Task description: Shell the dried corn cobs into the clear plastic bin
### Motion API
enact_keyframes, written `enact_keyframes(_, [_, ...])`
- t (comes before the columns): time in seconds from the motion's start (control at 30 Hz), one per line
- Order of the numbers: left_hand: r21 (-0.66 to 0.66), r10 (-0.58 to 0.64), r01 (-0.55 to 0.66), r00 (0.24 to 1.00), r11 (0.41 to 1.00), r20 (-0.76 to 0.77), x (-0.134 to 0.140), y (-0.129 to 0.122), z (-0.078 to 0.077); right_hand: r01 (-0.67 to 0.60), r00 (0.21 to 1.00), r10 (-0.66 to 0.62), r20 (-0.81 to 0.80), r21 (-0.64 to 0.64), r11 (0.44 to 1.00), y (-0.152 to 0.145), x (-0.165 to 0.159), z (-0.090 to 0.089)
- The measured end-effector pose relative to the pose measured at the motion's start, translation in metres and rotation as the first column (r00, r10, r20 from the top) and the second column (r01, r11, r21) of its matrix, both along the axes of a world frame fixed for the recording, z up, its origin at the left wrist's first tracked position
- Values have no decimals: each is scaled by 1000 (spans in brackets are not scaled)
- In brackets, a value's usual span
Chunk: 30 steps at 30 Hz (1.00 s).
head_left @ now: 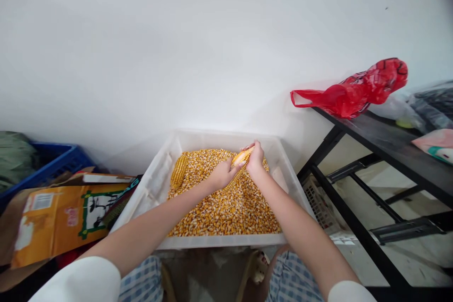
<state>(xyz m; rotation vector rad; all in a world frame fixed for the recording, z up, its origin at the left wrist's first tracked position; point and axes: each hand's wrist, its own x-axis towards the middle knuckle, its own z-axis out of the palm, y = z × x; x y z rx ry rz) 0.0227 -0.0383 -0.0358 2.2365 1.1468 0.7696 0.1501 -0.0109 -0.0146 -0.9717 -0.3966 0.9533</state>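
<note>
A corn cob is held between my two hands above a white plastic tub; a pale patch on it is bare of kernels. My left hand is closed round the cob's lower left end. Round its upper right end, my right hand is wrapped, with the fingers partly hidden behind the cob. Loose corn kernels fill much of the tub beneath. Another cob, still covered in kernels, leans at the tub's left side.
On the right stands a black metal table bearing a red plastic bag. An orange cardboard box and a blue crate are at the left. A white wall rises behind the tub; a pale basket sits below the table.
</note>
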Motion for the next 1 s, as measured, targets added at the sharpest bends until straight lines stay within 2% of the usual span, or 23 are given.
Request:
enact_keyframes(0.23, [-69, 4, -2, 1000, 998, 19, -1, -4, -3, 26, 1000, -25, 14, -65, 998, 2, 2, -12])
enact_keyframes(0.53, [-163, -131, 166, 970, 973, 205, -3, 8, 8, -50, 996, 43, -83, -87, 995, 3, -4, -9])
enact_keyframes(0.67, [-164, -86, 118, 978, 979, 190, 0, 11, 2, -117, 990, 108, -92, -106, 987, 1, -11, -10])
enact_keyframes(0.77, [-174, -83, 109, 985, 979, 149, 0, 12, -5, -120, 988, 106, -108, -131, 984, -2, -14, -10])
enact_keyframes(1.0, [-147, -184, 233, 940, 961, 287, 0, 11, -9, -104, 994, 100, -38, -143, 984, -5, -13, -13])
